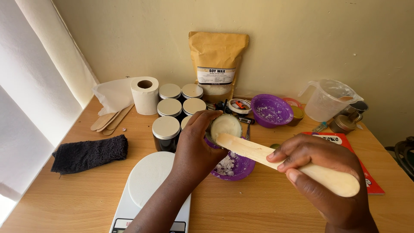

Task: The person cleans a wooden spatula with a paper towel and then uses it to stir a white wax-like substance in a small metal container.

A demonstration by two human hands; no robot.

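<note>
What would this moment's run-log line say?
left hand: holds open jar | right hand: holds wooden spatula, tip at jar | below: purple bowl

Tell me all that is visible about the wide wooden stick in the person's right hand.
The wooden stick is flat, pale and smooth, with rounded ends, like a broad spatula. The right hand grips its near half, thumb on top. It lies slanted, its far end reaching the waxy white fill of the small jar held by the left hand, above a purple bowl with white flakes. A whitish film seems to coat its far part.
</note>
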